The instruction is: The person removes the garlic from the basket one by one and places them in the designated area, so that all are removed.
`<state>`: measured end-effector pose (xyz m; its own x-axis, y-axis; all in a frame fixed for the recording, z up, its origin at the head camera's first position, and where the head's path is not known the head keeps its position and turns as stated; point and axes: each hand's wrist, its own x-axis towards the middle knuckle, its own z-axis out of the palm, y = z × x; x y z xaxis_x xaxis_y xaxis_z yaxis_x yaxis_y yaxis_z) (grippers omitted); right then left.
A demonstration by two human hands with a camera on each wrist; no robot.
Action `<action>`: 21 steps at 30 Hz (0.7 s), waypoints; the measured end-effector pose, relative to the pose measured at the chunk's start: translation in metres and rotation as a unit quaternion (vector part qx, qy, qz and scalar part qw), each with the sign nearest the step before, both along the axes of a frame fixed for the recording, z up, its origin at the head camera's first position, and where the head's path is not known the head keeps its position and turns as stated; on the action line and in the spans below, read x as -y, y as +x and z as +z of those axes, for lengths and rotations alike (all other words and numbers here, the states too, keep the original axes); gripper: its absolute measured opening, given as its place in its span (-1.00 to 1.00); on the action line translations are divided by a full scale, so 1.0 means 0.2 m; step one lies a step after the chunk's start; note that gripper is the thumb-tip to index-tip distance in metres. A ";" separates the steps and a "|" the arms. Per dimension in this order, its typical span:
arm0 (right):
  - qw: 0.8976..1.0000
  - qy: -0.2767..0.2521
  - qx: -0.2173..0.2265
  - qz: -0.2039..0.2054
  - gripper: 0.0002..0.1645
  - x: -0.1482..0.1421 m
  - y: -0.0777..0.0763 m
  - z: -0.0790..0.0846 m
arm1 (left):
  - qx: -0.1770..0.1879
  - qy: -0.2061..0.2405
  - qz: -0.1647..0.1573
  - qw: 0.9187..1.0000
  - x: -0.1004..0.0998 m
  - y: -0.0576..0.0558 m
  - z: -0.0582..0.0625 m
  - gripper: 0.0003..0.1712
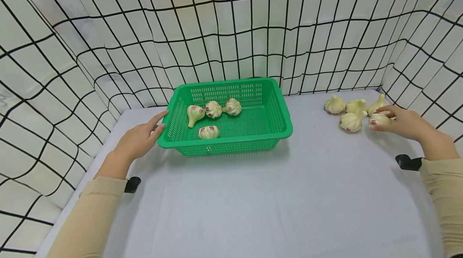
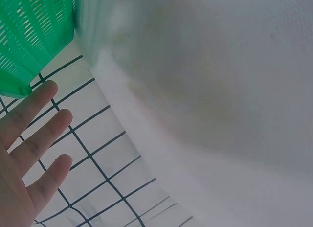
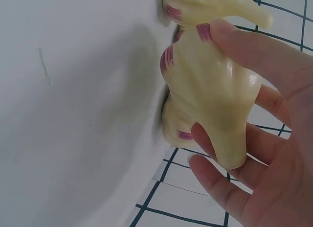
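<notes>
My right hand (image 1: 405,122) grips a garlic bulb (image 1: 379,122) at the right of the table, thumb on one side and fingers curled round its neck. In the right wrist view this garlic bulb (image 3: 210,80) is cream with purple streaks. Several more bulbs lie beside it, among them a front one (image 1: 351,122) and a back left one (image 1: 334,105). My left hand (image 1: 139,137) is at the left end of a green plastic basket (image 1: 224,144), its fingers extended at the rim. Inside the basket's left half lie several garlic bulbs (image 1: 213,109).
White walls with black grid netting (image 1: 231,29) enclose the table's back and sides. The white table (image 1: 253,201) stretches in front of the basket and between it and the loose bulbs. A black strap piece (image 1: 408,162) sticks out at the right wrist.
</notes>
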<state>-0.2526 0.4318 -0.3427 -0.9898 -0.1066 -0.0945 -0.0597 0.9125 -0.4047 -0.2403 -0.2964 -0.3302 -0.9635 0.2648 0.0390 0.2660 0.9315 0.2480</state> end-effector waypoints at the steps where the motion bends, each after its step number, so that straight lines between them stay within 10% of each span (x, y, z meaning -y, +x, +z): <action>1: 1.000 -0.001 0.000 0.000 0.00 0.00 0.00 0.00 | 0.001 0.000 0.000 1.000 0.00 0.00 0.00 -0.25; 21: 1.000 0.026 0.004 0.015 -0.05 0.02 -0.05 -0.02 | 0.003 -0.001 0.000 1.000 0.00 0.00 0.00 -0.25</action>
<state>-0.2628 0.4275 -0.3472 -0.9854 -0.1316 -0.1081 -0.0849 0.9299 -0.3578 -0.2408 -0.2966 -0.3306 -0.9640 0.2639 0.0319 0.2634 0.9321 0.2487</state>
